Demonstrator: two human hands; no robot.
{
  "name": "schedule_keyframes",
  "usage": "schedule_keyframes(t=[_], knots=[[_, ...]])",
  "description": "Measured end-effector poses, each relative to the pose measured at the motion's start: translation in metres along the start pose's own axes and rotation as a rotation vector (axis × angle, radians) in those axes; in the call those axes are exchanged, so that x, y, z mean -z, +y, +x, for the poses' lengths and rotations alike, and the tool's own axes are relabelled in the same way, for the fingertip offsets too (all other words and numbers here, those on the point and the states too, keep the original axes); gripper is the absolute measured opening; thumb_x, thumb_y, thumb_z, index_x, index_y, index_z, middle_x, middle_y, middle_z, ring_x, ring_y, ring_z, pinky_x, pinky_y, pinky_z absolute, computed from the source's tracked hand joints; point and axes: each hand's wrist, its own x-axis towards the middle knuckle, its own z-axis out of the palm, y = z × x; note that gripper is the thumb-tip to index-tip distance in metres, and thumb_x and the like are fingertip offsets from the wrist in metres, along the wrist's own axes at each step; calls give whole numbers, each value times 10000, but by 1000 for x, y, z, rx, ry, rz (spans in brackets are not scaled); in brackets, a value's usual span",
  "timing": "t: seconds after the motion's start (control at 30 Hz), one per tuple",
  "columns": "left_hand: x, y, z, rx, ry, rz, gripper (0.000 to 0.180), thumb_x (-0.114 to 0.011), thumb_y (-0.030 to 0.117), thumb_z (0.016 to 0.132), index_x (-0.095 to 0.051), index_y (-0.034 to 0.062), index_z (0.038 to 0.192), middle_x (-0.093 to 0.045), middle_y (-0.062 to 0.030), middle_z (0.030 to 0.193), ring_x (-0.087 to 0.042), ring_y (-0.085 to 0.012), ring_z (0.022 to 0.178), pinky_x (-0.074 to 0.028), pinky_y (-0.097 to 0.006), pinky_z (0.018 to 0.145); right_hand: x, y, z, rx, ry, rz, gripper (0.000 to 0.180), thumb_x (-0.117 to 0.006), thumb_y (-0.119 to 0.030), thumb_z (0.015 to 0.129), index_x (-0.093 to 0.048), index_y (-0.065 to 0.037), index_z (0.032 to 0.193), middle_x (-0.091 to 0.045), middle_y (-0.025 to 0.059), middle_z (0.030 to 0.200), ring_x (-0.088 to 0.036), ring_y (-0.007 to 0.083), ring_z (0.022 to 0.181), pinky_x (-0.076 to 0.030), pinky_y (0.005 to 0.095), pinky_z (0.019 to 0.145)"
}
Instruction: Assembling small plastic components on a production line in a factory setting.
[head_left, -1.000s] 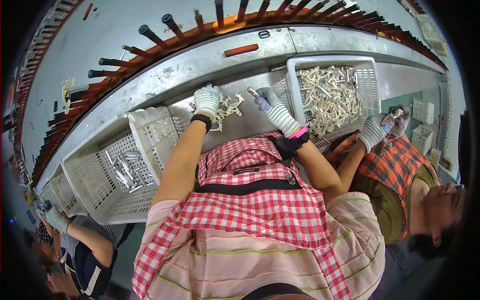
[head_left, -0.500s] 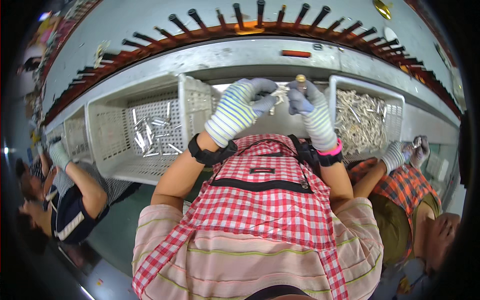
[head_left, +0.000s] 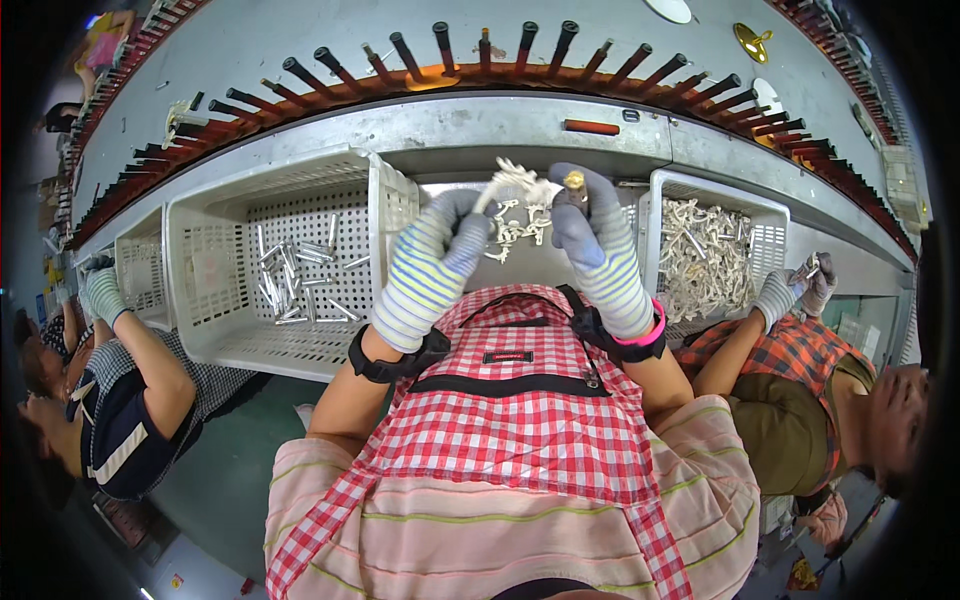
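My left hand (head_left: 428, 265), in a striped glove with grey fingertips, is closed with finger and thumb together on a pale, slim metal piece (head_left: 488, 194). Its exact kind cannot be made out. My right hand (head_left: 601, 255), gloved alike, is wrapped round a small dark rod with a brass-coloured top (head_left: 574, 180); the glove hides most of it. Between the hands, several small, pale, branched metal pieces (head_left: 515, 222) lie on the metal worktop (head_left: 520, 268). Some of them overlap the left fingertips in view, so contact is hard to judge.
To the left stands a perforated plastic crate (head_left: 375, 215) with silvery tubes (head_left: 290, 275). Another crate (head_left: 655, 230) at right holds many pale castings (head_left: 705, 255). A metal ledge (head_left: 450, 125) and a row of dark upright rods (head_left: 442, 45) run behind. Co-workers sit on both sides.
My hands have moved apart, the left one shifting left and nearer my body. The pale pieces between them show more fully. The right hand keeps its hold on the brass-topped rod.
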Motion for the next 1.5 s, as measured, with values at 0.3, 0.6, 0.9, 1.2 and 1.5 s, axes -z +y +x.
schedule_keyframes(t=[0.3,0.6,0.9,1.2,1.5], knots=[[0,32,-1,-89,-81,-161,402,-491,66,908,-437,25,1304,-573,-93,1142,-562,-119,966,-454,-232,827,-1,-3,-20,-109,-146,-27,171,-573,-150,873,-558,-28,991,-546,26,794,-497,95,675,-424,246,605],[-4,41,2,-158,-174,131,395,-489,35,883,-470,23,1278,-576,-160,1175,-591,-210,1028,-458,-296,868,-3,-4,-14,41,-97,-170,219,-583,-138,848,-593,-14,1028,-583,84,803,-546,170,701,-438,287,645],[-5,39,5,-271,-152,261,408,-501,22,847,-496,27,1255,-588,-180,1151,-608,-270,1015,-469,-310,849,-5,-5,-13,-41,-80,-86,252,-599,-122,851,-574,-12,1077,-614,72,897,-555,117,799,-444,253,733],[-8,38,13,-427,-136,433,441,-501,30,825,-481,31,1266,-602,-207,1064,-621,-332,889,-488,-353,784,-1,1,-11,-94,-80,57,264,-629,-107,846,-576,-22,1091,-612,33,945,-540,81,842,-429,229,756],[-6,31,21,-461,-215,622,445,-512,90,822,-464,21,1260,-620,-211,926,-624,-342,790,-505,-390,716,6,-5,-8,-287,-84,112,250,-640,-104,841,-604,-32,1077,-609,-5,888,-506,46,772,-405,200,686]])
